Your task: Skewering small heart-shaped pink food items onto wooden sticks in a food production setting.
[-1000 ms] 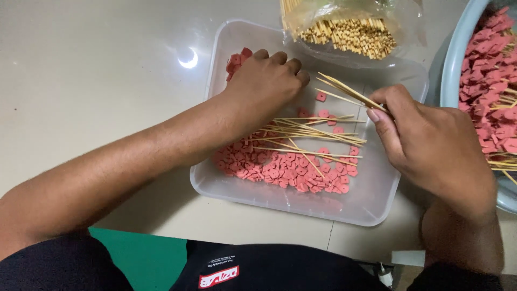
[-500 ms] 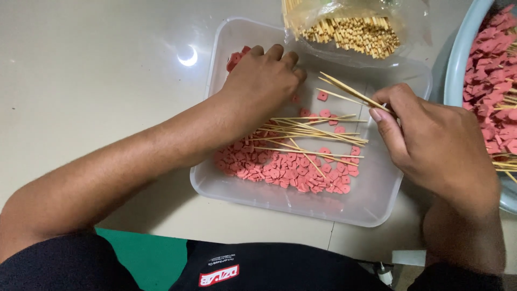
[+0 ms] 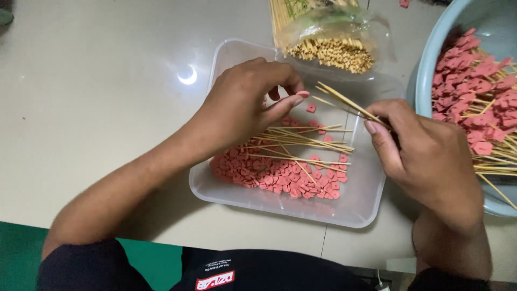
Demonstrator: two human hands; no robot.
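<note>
The left hand [image 3: 245, 102] hovers over the far half of the tray [image 3: 355, 213]. Its thumb and forefinger are pinched shut on one pink piece [image 3: 303, 94]; the other fingers are curled loosely. The right hand [image 3: 425, 156] is closed around a small bunch of sticks [image 3: 344, 102], whose free ends point up and left toward the pink piece, close to it but not touching.

The tray is clear plastic, rectangular, with rounded corners. It holds a layer of small pink pieces [image 3: 269, 175], massed in the near half, with a few single ones in the far half. Loose sticks [image 3: 301, 140] lie across this layer, mostly crosswise.

Touching the tray's far edge is a clear bag [image 3: 344, 27] lying on its side. It is packed with a bundle of sticks [image 3: 331, 54], their cut ends facing the tray.

To the right of the tray, just beside the right hand, is a pale blue bowl [image 3: 431, 59], partly out of view. It holds finished skewers [image 3: 479, 91]: sticks loaded with pink pieces, piled thickly.

All containers rest on a pale, glossy worktop [image 3: 97, 97], which shows one bright light reflection [image 3: 187, 75] left of the tray. A dark garment [image 3: 258, 272] with a small red and white label [image 3: 214, 280] fills the bottom edge.
</note>
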